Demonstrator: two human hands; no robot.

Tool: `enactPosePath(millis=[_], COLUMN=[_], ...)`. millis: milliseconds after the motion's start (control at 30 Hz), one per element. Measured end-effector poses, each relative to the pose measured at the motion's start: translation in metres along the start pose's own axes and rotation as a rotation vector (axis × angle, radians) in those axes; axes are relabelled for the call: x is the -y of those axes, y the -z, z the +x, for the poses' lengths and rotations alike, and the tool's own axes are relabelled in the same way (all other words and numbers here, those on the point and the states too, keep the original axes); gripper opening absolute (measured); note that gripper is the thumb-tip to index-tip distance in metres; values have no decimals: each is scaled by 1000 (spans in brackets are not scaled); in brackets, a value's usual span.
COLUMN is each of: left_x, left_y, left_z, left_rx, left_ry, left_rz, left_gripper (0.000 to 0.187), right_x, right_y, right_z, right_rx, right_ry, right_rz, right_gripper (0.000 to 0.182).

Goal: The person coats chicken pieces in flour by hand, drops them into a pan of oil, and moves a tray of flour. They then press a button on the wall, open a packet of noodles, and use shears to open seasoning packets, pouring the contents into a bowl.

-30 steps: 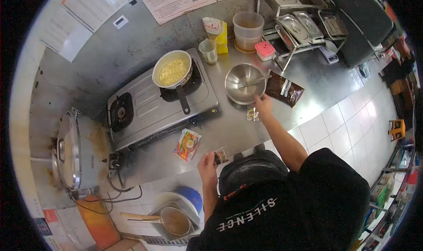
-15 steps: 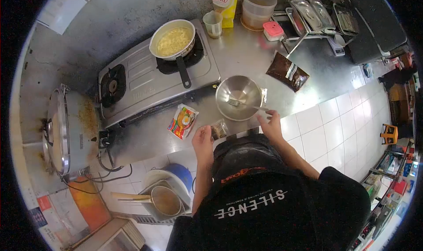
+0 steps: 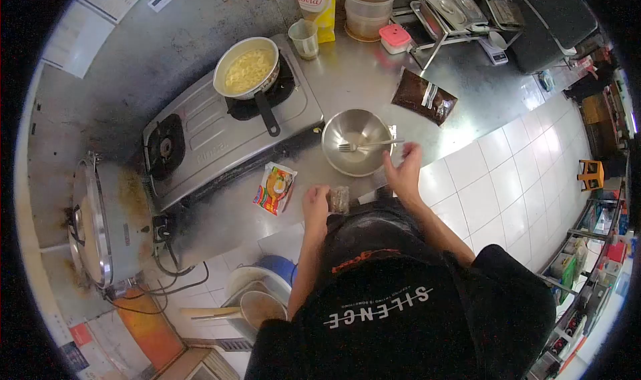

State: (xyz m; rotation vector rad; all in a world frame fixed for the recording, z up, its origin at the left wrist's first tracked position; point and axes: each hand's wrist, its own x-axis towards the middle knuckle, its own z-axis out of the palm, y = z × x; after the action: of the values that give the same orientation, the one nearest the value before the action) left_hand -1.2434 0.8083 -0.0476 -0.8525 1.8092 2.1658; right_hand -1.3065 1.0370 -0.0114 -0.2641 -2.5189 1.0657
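Observation:
My left hand (image 3: pixel 316 205) is closed at the counter's front edge, its fingers on a small clear packet (image 3: pixel 339 200) with brownish contents. My right hand (image 3: pixel 404 169), fingers apart and holding nothing, is just right of a steel bowl (image 3: pixel 358 161). A fork (image 3: pixel 367 145) lies across that bowl, its handle over the right rim near my right fingertips. To the left of my left hand is a colourful noodle packet (image 3: pixel 274 188). On the stove (image 3: pixel 207 130) stands a pot (image 3: pixel 246 68) with pale yellow food in liquid.
A bag of dark contents (image 3: pixel 424 97) lies right of the bowl. Behind are a measuring cup (image 3: pixel 304 40), a yellow pouch (image 3: pixel 325 16), a plastic tub (image 3: pixel 368 6) and a pink-lidded box (image 3: pixel 395 38). A big pot (image 3: pixel 127 220) stands left; a strainer (image 3: pixel 262 308) is below the counter.
The fork's handle now rests over the bowl's right rim. My right hand has opened and moved up slightly relative to the bowl. The whole view has shifted a little.

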Motion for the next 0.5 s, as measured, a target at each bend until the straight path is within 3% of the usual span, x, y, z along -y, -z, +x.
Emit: enactPosePath(millis=[33, 100, 200, 233, 367, 433, 500], left_x=[2, -21, -33, -31, -40, -13, 12], left_y=[4, -23, -51, -54, -38, -1, 45], left_z=[9, 16, 46, 50, 27, 2, -39], left_rx=[-32, -105, -82, -54, -66, -119, -296], left_ry=[63, -72, -121, -108, -15, -13, -63], left_rz=[139, 363, 726, 845, 698, 649, 609], left_gripper=[35, 40, 41, 40, 39, 39, 39], right_x=[-7, -17, -80, -78, -42, -14, 50], right_y=[-5, -16, -52, -49, -24, -10, 10], right_z=[4, 22, 45, 45, 49, 31, 9], right_rx=[-98, -302, 270, 298, 508, 652, 839], right_ry=[42, 137, -389, -390, -331, -342, -348], right_rz=[-124, -357, 193, 247, 314, 475, 486], right_gripper=[59, 60, 50, 46, 29, 28, 28])
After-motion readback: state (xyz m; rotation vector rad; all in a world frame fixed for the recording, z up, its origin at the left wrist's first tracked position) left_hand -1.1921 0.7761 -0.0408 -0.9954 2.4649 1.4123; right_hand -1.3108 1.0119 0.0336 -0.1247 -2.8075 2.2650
